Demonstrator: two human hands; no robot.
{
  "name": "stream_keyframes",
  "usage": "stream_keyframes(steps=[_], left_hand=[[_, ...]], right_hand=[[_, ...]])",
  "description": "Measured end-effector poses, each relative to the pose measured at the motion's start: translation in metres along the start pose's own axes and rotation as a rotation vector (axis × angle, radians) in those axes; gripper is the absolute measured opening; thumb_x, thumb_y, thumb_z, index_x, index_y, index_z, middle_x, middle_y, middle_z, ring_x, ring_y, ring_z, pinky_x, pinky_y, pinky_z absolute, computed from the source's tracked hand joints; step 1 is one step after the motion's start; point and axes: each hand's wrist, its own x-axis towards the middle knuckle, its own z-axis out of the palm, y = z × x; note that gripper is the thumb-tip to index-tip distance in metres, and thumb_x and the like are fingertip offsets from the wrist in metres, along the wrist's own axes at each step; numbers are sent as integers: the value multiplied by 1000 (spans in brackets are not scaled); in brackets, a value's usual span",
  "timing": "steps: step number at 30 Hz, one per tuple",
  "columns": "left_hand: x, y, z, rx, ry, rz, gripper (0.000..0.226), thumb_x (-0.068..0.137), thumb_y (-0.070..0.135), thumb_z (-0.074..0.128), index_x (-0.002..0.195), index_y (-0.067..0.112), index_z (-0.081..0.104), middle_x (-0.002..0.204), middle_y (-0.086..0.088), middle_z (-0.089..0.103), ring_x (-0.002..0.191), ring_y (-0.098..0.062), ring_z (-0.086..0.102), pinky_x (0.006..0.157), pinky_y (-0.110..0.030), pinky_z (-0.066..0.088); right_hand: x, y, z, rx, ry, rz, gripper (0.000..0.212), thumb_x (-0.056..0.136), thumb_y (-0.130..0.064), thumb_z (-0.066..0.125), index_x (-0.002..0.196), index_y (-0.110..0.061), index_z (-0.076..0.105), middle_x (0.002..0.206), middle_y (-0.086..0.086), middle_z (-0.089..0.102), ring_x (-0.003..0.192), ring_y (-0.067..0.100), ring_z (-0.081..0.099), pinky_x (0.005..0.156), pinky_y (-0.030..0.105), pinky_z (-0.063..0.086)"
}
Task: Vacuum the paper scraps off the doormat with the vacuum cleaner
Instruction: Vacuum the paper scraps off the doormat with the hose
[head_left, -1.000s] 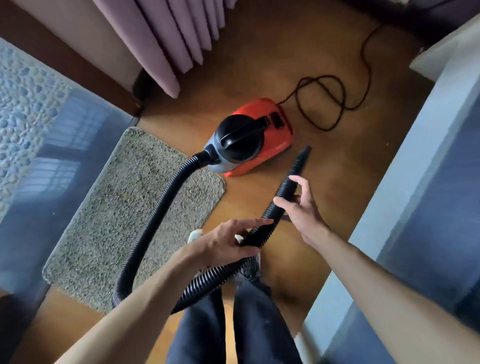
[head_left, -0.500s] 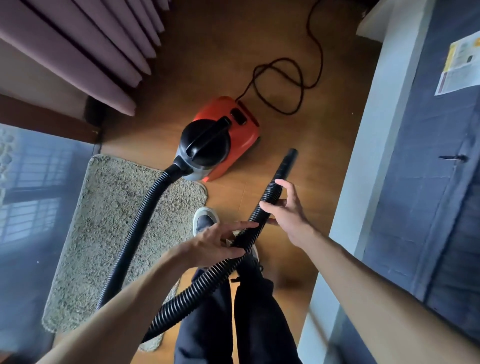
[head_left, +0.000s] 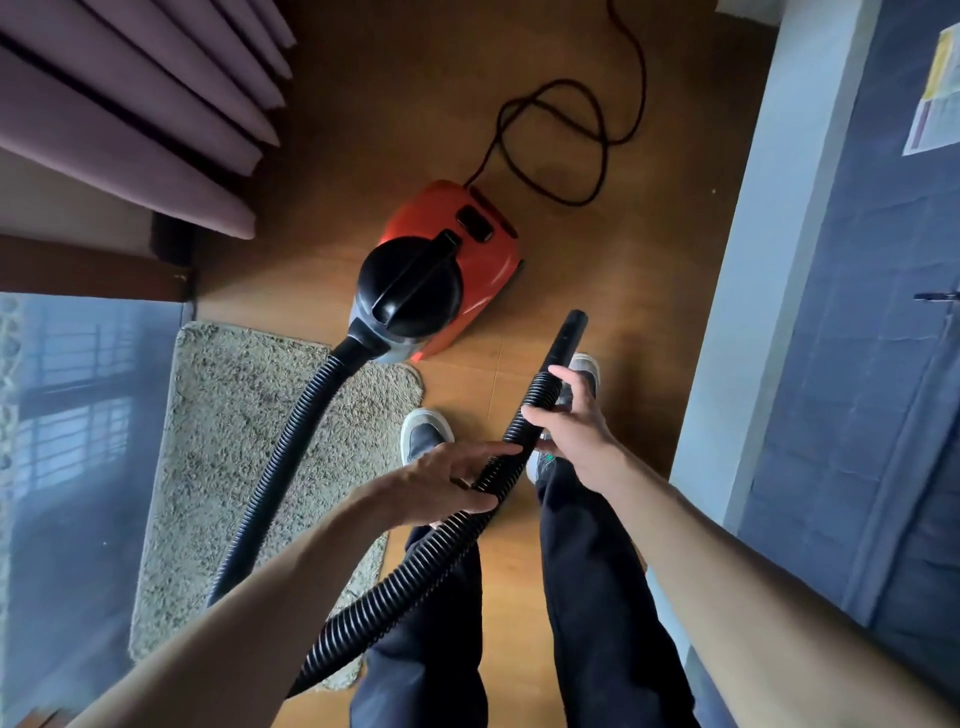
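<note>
Two hands, left hand (head_left: 447, 480) and right hand (head_left: 574, 434), apparently gripping one hose (head_left: 291, 457).

Vacuum (head_left: 441, 270): red canister, black domed top with handle, sits on wood floor just off mat's 1 o'clock corner. Black ribbed hose (head_left: 291, 457) loops from its front across mat, nozzle (head_left: 566, 338) raised, pointing 1 o'clock. Mat (head_left: 218, 441): beige shag, flat; no scraps discernible.
</note>
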Motion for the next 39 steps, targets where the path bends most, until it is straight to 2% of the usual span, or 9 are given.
stream_keyframes(steps=[6,10,14,18,21,25,31,35,39], left_hand=[[15,22,-9,-7,-29,-65,74,92,13,67,134,68,39,143,8,46,132,-9,44,105,-35,46],[39,36,-11,13,-6,-103,73,93,14,67,136,64,36,139,3,50,124,-17,56,95,-32,53],[65,44,-13,0,33,-112,73,92,16,69,130,69,37,137,0,53,123,-23,58,98,-38,54],[87,48,-17,-18,51,-118,72,92,18,69,135,66,38,130,-3,53,106,-24,65,91,-37,58],[94,48,-23,-41,53,-121,70,92,17,69,130,67,37,122,0,53,99,-20,65,87,-31,58],[95,46,-26,-47,58,-121,69,93,18,68,134,63,37,118,3,51,106,-24,64,89,-35,58],[95,43,-26,-85,55,-105,75,91,14,70,119,74,36,122,4,53,111,-20,63,93,-36,57],[91,45,-26,-45,36,-132,74,92,16,69,128,71,36,133,-1,52,112,-16,59,95,-37,56],[84,50,-24,-48,11,-168,72,93,14,68,139,61,39,118,9,56,98,-18,66,87,-38,59]], right_hand=[[24,-30,-4,-160,-38,28,62,86,-3,67,136,-27,40,111,1,52,92,18,62,78,38,61],[58,-59,-5,-971,-28,-205,83,81,-14,68,150,-25,23,137,9,35,118,29,47,93,35,46],[93,-101,16,-1291,-89,-359,100,80,-6,65,157,-19,2,159,11,13,141,33,29,112,45,36],[124,-129,46,-1359,-146,-450,98,84,-5,60,157,-14,-5,166,7,-5,152,28,2,121,52,18],[138,-134,60,-1415,-172,-464,97,87,-11,60,156,-12,-8,165,5,-14,153,25,-4,122,50,12],[149,-133,64,-1474,-197,-418,97,90,-20,60,156,-11,-10,164,5,-18,152,23,-12,122,54,7],[152,-133,71,-1603,-147,-369,92,92,-31,51,156,-12,-12,163,4,-20,152,26,-11,119,61,0],[151,-143,72,-1608,-163,-331,90,92,-29,50,156,-12,-11,164,2,-19,152,26,-5,119,61,-1],[152,-152,72,-1609,-186,-323,87,92,-28,49,157,-13,-7,165,1,-15,152,26,-3,119,61,-2]])
